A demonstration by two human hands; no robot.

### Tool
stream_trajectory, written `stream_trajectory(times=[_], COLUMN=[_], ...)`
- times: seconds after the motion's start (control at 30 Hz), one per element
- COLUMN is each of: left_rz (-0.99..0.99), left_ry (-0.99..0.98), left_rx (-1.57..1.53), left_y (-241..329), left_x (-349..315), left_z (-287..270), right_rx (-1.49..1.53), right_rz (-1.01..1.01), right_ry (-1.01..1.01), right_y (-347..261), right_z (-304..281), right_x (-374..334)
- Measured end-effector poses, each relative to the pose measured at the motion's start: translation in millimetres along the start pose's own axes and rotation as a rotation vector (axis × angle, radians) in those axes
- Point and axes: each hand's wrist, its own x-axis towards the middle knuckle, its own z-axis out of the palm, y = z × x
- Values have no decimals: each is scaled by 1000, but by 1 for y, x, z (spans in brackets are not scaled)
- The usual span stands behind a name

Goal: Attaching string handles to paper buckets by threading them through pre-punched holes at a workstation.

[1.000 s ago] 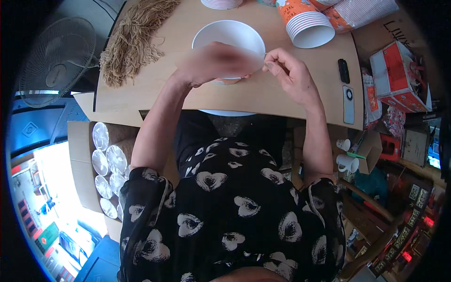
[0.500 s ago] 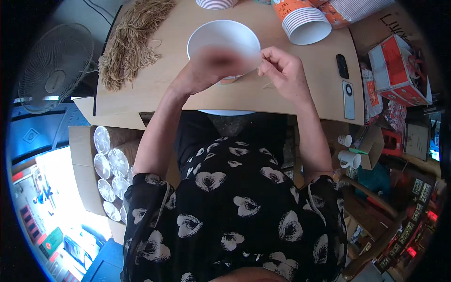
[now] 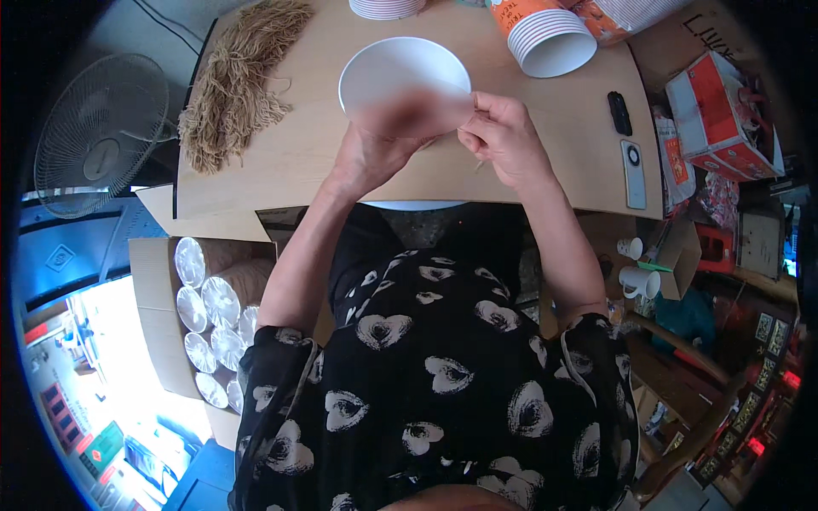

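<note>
A white paper bucket (image 3: 402, 61) is tipped so that its round mouth faces me above the table. Supporting it from below is my left hand (image 3: 375, 160), its fingers mostly hidden behind the bucket and a blurred patch. At the bucket's right rim, the thumb and fingers of my right hand (image 3: 507, 138) are pinched together. A short end of beige cord (image 3: 479, 166) shows just under that pinch. Toward the left of the table lies a thick bundle of similar beige cords (image 3: 234, 89).
Stacked paper buckets (image 3: 558, 47), white inside with orange print, lie at the table's far right. A phone (image 3: 633, 175) and a black object (image 3: 619, 113) sit by the right edge. Left of me are a fan (image 3: 102, 140) and a carton of wrapped cup stacks (image 3: 220, 302).
My right hand has shifted slightly down and left along the bucket's rim, and a cord end now shows below its fingers. My left wrist has turned a little more upright under the bucket.
</note>
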Motion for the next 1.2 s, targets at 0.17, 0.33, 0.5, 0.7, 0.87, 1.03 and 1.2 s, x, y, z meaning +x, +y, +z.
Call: stream_trajectory(times=[0.17,0.33,0.5,0.7,0.87,1.03,1.2], left_rz=[98,146,254,248,120,87,92], left_ry=[123,197,238,197,94,0,-47], left_rx=[-7,141,215,316,266,208,300], left_y=[-14,-15,-14,-10,-1,-1,4], left_x=[-3,-9,-10,-9,-3,-1,2], left_z=[4,9,10,5,0,-5,-9], right_rx=[-53,-54,11,32,-99,-395,-501], right_rz=[50,120,170,149,-43,-153,-176], right_ry=[-11,29,-16,-42,-35,-24,-49], right_y=[-2,-6,-4,-9,-16,-23,-40], right_z=[4,5,0,1,-2,3,-5], right_x=[1,0,2,4,1,-9,-18])
